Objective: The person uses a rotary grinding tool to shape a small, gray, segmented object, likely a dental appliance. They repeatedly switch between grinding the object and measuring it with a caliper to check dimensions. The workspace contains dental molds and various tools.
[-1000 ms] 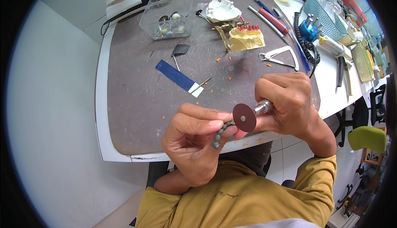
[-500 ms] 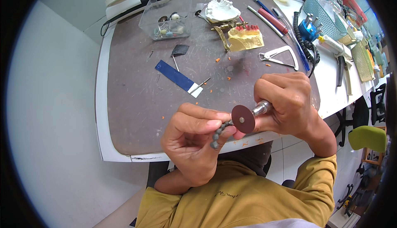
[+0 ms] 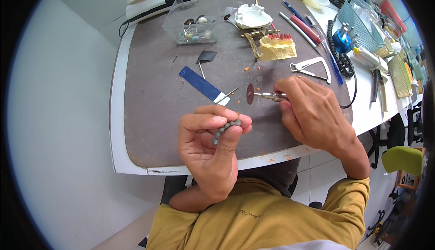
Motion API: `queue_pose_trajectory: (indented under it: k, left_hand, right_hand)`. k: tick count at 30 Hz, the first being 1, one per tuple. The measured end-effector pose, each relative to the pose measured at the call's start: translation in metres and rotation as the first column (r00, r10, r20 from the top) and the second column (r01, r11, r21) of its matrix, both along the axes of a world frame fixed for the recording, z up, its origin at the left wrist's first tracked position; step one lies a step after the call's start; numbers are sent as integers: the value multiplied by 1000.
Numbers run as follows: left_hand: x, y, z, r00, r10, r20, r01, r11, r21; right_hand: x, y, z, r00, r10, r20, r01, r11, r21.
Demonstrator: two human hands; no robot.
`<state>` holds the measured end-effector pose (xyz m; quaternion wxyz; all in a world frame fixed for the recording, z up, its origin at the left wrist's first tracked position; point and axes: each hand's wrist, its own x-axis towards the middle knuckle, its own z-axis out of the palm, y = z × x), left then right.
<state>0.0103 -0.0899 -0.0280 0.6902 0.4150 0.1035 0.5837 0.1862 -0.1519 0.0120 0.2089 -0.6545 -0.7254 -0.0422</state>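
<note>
Between the thumb and fingertips of my left hand is a grey, curved dental bridge framework, a row of joined tooth shapes. My right hand grips a rotary handpiece by its metal nose. On the handpiece's tip sits a thin brown cutting disc, now apart from the framework, up and to its right. Beyond the disc stands a yellow dental model with red teeth, joined to a brass articulator. A white plaster cast rests behind it.
A clear box of small burs and polishing tips stands at the far left. Nearer lie a blue strip, a bur and a dark square piece. A white caliper, pens and a red-handled tool lie right. Orange scraps dot the mat.
My right hand has drawn the handpiece and disc away from the framework, up and to the right. My left hand still holds the framework, now turned and slightly left. The view has shifted a little.
</note>
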Motion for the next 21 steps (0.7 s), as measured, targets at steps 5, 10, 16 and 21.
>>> queue_pose_trajectory:
  k: [5,10,16,21]
  left_hand:
    - [1,-1,2,1000,6,17,-5,999,-33]
    - [-2,-2,1,1000,-5,3,5,999,-40]
    - [-3,-2,1,999,-8,-48,8,1000,2]
    - [-3,-3,-1,997,19,-79,-17,1000,24]
  right_hand:
    - [-3,3,-3,996,-2,87,-3,998,60]
    - [-3,2,-7,994,3,105,-16,993,121]
    - [-1,3,-10,992,9,125,-33,981,191]
    - [1,2,-16,988,4,152,-34,979,199]
